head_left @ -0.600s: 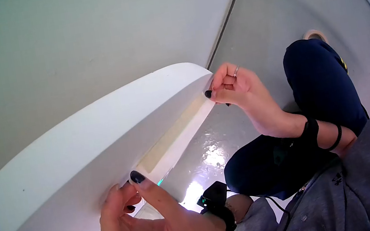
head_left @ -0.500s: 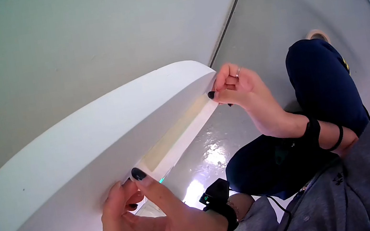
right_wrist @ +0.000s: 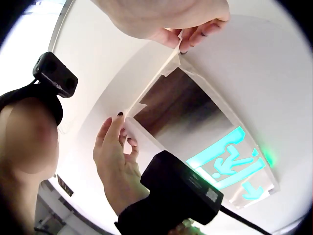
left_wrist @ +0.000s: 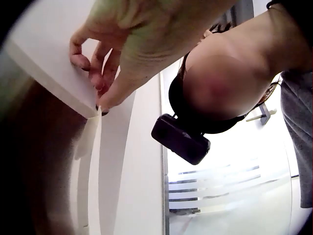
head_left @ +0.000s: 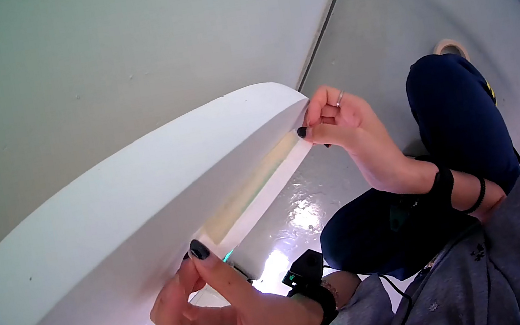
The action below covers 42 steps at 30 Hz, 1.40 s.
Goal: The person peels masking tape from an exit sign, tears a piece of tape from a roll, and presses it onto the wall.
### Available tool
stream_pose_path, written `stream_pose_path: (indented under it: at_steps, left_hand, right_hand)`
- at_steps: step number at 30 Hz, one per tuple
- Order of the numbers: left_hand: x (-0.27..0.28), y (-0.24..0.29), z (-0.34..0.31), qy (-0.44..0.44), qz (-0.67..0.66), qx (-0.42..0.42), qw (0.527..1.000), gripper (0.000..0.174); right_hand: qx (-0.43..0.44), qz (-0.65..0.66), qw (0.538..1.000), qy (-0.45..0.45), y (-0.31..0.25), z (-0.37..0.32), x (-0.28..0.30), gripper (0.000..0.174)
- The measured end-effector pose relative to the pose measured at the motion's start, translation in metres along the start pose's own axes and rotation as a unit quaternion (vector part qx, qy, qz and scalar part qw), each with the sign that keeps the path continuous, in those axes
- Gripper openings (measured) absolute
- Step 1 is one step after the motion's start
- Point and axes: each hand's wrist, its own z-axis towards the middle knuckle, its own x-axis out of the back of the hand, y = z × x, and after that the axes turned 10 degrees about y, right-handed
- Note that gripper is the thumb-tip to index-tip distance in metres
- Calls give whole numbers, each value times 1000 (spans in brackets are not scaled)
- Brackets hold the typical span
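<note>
A pale yellowish strip of masking tape runs between my two hands along the edge of a lit exit sign. The sign is set in a white curved panel. At the strip's near end, my left hand pinches the tape between thumb and fingertips. My right hand pinches its far end, with fingertips close against the panel. In the right wrist view, the tape spans from one hand to the other beside the sign's dark shiny face. More tape pieces frame that face.
A beige tape roll lies on the grey glossy floor, beyond a bent knee. A grey wall rises behind the panel. A cable hangs from the left wrist camera.
Both hands shift slightly to the right in the head view, the left a little more. The tape stays pinched at both ends, and its near end now shows more clearly.
</note>
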Motion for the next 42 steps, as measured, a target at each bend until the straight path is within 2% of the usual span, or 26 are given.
stream_pose_path:
  at_steps: [6, 8, 19, 24, 25, 26, 29, 30, 35, 42]
  left_hand:
    - [-3, -14, -12, 8, -24, 5, 1000, 25]
    - [-9, -7, -16, 41, -11, 50, 998, 26]
    - [-5, -20, -14, 15, -35, 30, 999, 24]
    - [-16, -32, -44, 5, -22, 20, 1000, 22]
    - [-15, -31, -42, 13, -24, 40, 999, 21]
    - [-17, -29, -42, 20, -26, 59, 998, 20]
    - [-14, -30, -39, 14, -11, 41, 999, 19]
    - [-7, -12, -14, 14, -17, 40, 999, 19]
    - [-6, -16, -15, -5, -8, 6, 1000, 18]
    - [-7, -13, -14, -12, -2, 1, 1000, 20]
  right_hand:
    - [18, 15, 1000, -8, 19, 5, 3, 14]
    - [24, 24, 999, -18, 24, 6, 5, 13]
    - [41, 28, 999, -19, 26, 9, 5, 13]
    - [42, 28, 998, -26, 58, 25, 21, 13]
    - [47, 19, 998, -25, 59, 23, 17, 13]
    - [51, 11, 998, -23, 59, 23, 16, 13]
    - [47, 6, 999, -19, 57, 21, 14, 14]
    - [52, 7, 998, -17, 26, 11, 6, 14]
    - [56, -18, 998, -18, 28, 12, 8, 13]
    - [87, -52, 995, -13, 27, 14, 9, 14]
